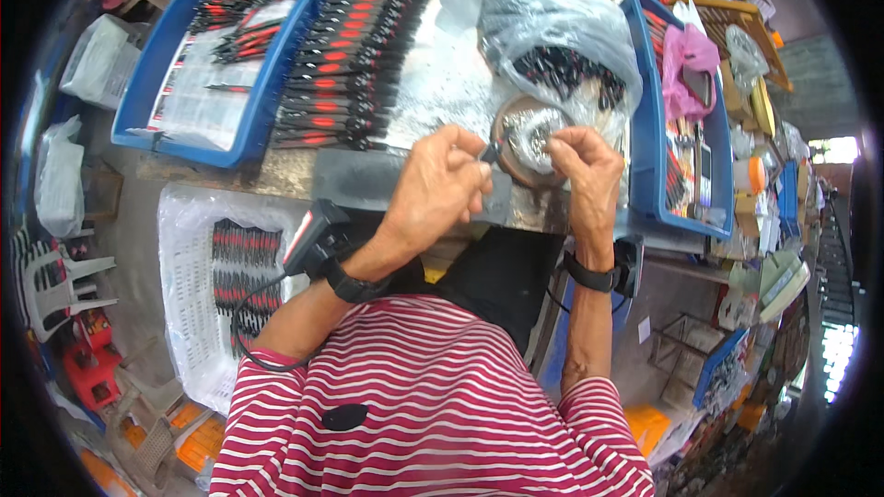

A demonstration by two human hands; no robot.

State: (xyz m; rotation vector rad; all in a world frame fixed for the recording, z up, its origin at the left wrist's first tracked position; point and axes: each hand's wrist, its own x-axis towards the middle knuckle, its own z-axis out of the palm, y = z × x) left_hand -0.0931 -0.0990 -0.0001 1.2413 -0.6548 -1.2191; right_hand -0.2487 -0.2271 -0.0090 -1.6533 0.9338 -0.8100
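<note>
My left hand [440, 182] is raised over the table's front edge, its fingertips pinching a small black part [491, 153]. Beside it, my right hand [589, 166] hovers at the rim of a round brown bowl [505, 120], thumb and forefinger pressed together; whatever they grip is too small to make out. Shiny small metal pieces [532, 121] lie in clear plastic inside the bowl. Behind the bowl, a clear plastic bag [552, 14] lies open with many small black parts [566, 74] in it. Left of my hands runs a long row of black-and-red slim pieces [345, 69].
Blue trays [241, 120] [649, 193] flank the work spot, holding more black-and-red pieces. A pink bag [689, 69] sits in the right tray. Below the table at left stands a white basket [189, 304] with stacked pieces. A dark grey pad [359, 189] lies along the table edge.
</note>
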